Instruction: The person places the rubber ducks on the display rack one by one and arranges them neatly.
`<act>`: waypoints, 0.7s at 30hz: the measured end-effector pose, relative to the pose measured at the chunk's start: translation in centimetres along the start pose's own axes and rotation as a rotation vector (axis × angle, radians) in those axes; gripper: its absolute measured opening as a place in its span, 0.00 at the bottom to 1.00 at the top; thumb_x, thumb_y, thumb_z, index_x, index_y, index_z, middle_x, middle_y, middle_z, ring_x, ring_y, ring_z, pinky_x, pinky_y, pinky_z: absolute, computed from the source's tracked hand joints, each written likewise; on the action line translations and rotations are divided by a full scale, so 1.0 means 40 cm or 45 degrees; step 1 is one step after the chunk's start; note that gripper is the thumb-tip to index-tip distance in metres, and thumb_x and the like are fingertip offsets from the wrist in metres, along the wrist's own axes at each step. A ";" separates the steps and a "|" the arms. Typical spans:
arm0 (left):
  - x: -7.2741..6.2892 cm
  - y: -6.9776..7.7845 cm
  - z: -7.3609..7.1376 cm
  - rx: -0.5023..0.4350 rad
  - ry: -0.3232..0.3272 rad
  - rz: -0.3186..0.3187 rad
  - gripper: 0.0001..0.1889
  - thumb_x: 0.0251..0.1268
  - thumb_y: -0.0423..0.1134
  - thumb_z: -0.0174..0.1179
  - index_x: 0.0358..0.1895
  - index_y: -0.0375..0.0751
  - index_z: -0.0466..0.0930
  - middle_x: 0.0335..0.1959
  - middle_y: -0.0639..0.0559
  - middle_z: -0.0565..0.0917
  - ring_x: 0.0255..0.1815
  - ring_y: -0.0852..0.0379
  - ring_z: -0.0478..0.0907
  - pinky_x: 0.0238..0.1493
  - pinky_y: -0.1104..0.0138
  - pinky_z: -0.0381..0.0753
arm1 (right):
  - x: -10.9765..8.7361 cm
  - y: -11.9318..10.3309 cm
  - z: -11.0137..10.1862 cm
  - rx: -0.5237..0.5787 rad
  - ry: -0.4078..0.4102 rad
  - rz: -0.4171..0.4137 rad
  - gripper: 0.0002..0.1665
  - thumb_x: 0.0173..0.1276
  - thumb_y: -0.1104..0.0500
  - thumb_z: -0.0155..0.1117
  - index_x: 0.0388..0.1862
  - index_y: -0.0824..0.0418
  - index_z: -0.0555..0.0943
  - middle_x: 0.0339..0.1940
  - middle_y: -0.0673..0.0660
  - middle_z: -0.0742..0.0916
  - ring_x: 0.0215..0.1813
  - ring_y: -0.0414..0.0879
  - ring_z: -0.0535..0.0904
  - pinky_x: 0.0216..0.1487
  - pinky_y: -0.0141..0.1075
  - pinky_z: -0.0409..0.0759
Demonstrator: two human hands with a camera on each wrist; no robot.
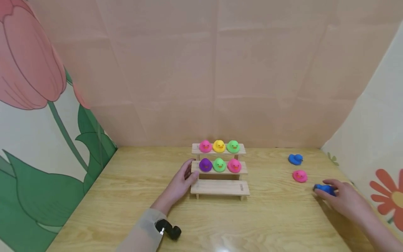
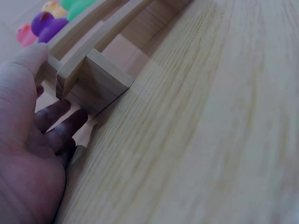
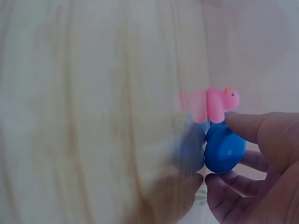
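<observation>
A three-step wooden stand (image 1: pixel 220 187) sits mid-table. On its top step are a pink duck (image 1: pixel 205 146), a yellow duck (image 1: pixel 219 146) and a green duck (image 1: pixel 233 146). The middle step carries a purple duck (image 1: pixel 205 165), another green duck (image 1: pixel 219 165) and another pink duck (image 1: pixel 234 165); the lowest step is bare. My left hand (image 1: pixel 180 180) holds the stand's left end, thumb at the middle step and fingers curled by the side. Over at the right, my right hand (image 1: pixel 346 199) grips a blue rubber duck (image 3: pixel 225 151) between thumb and fingers, low at the tabletop.
Beyond my right hand a loose pink duck (image 1: pixel 300 176) lies on the wooden table (image 1: pixel 270 224), with a second blue duck (image 1: pixel 295 159) farther back. A pink-beige backdrop (image 1: pixel 214 70) closes the rear, and printed panels flank both sides.
</observation>
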State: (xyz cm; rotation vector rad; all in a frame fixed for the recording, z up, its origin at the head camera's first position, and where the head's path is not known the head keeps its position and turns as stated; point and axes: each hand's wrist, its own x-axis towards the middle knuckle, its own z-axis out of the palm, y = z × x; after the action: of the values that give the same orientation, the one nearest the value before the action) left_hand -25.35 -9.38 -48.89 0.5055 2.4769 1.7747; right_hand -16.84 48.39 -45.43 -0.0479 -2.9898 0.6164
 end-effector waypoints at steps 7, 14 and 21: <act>-0.004 0.001 0.003 -0.007 0.007 0.000 0.42 0.83 0.66 0.59 0.91 0.56 0.56 0.89 0.39 0.57 0.88 0.39 0.58 0.87 0.46 0.57 | -0.005 -0.001 -0.012 -0.018 -0.017 0.036 0.44 0.87 0.37 0.60 0.69 0.80 0.74 0.51 0.82 0.86 0.53 0.77 0.84 0.45 0.64 0.85; -0.006 0.001 0.000 0.000 0.011 0.000 0.43 0.81 0.69 0.59 0.91 0.60 0.56 0.89 0.40 0.58 0.88 0.39 0.58 0.87 0.47 0.57 | -0.011 0.000 -0.017 -0.042 -0.018 0.090 0.47 0.86 0.32 0.57 0.69 0.78 0.75 0.54 0.80 0.86 0.55 0.77 0.83 0.46 0.64 0.83; -0.001 -0.001 -0.003 0.006 -0.005 0.024 0.45 0.81 0.68 0.59 0.91 0.55 0.55 0.89 0.40 0.60 0.88 0.40 0.59 0.87 0.47 0.57 | -0.022 -0.009 -0.015 -0.046 -0.005 0.095 0.45 0.86 0.34 0.58 0.68 0.78 0.76 0.56 0.80 0.86 0.55 0.77 0.83 0.47 0.63 0.83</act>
State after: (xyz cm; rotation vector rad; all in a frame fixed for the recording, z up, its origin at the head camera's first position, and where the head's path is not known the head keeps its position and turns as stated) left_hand -25.35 -9.50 -48.89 0.5344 2.4828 1.7727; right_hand -15.93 48.24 -44.80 -0.1620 -3.0145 0.5710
